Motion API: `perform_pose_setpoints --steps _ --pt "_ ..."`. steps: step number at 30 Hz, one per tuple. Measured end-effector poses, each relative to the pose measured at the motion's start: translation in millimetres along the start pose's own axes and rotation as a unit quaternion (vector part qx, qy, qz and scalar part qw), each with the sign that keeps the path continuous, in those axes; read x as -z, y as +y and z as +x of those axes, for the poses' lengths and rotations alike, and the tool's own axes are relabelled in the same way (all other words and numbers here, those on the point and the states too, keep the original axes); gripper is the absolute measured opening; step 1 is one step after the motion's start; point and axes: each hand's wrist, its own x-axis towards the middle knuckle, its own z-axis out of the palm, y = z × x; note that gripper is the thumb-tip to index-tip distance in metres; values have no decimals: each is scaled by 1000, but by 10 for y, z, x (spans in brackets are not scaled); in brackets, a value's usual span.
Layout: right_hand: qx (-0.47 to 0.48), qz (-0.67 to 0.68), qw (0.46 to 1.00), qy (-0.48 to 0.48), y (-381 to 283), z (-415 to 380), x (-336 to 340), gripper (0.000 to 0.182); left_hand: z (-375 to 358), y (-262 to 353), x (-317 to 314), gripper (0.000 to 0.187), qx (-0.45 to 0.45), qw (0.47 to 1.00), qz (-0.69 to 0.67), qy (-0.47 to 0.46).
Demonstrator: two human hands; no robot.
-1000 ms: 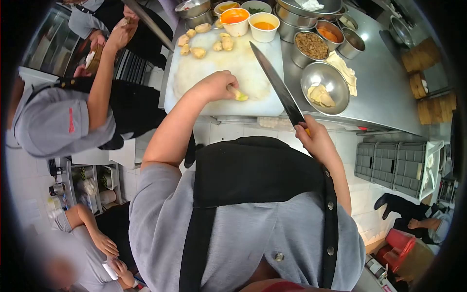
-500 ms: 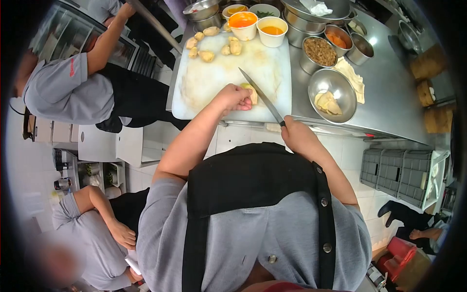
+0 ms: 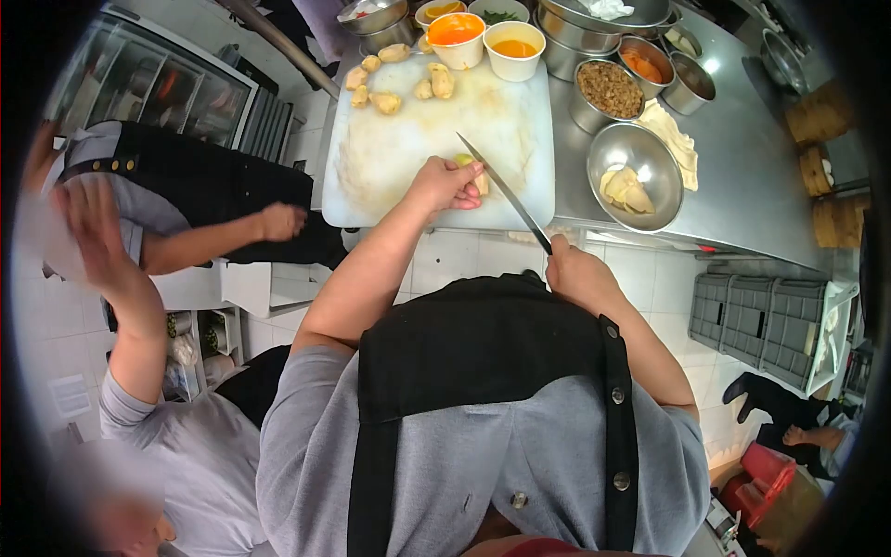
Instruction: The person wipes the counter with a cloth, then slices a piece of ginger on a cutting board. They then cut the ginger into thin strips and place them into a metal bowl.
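My left hand (image 3: 445, 186) is closed around a pale yellow piece of ginger (image 3: 482, 184) near the front of the white cutting board (image 3: 418, 139). In my right hand (image 3: 579, 274) is the handle of a long kitchen knife (image 3: 509, 191). Its blade slants up and leftward over the board, passing close beside the ginger and my left fingertips. Several knobbly ginger pieces (image 3: 384, 102) lie toward the board's back left. To the right, a steel bowl (image 3: 667, 158) contains pale yellow slices (image 3: 625, 190).
Tubs of orange sauce (image 3: 457, 32) and yellow-orange liquid (image 3: 515, 48) stand at the board's back edge. Right of them is a container of brown mince (image 3: 610, 90). A pale cloth (image 3: 670, 139) lies by the bowl. Two people (image 3: 186, 204) (image 3: 186, 446) are at my left.
My right hand and the knife handle have shifted slightly right and down. My left hand still grips the ginger. Both people at left have moved, one now raising a hand.
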Motion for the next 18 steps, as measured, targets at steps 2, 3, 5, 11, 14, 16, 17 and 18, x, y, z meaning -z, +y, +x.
perform_pose_setpoints --steps 2,3,5,11,14,16,17,18 --pt "2 -4 1000 0 -16 -15 -7 15 -9 0 -13 38 -3 1000 0 2" --pt "2 3 1000 -6 -31 -18 4 15 -17 9 -19 38 -4 1000 3 4" --pt "1 18 1000 -18 -76 4 35 15 1 10 -13 38 -5 1000 7 4" --pt "37 12 999 -3 -148 337 -61 16 1 21 -6 38 -16 1000 10 -12" --pt "56 19 997 49 -36 247 -160 18 15 -63 16 38 -18 1000 -1 -22" --pt "70 12 996 49 39 114 -181 22 167 -192 60 37 -49 998 -17 -47" --pt "60 19 998 31 87 84 -193 27 162 -170 43 36 -48 998 -19 -37" --pt "62 21 997 40 103 27 -190 28 127 -171 20 35 -54 998 -22 -25"
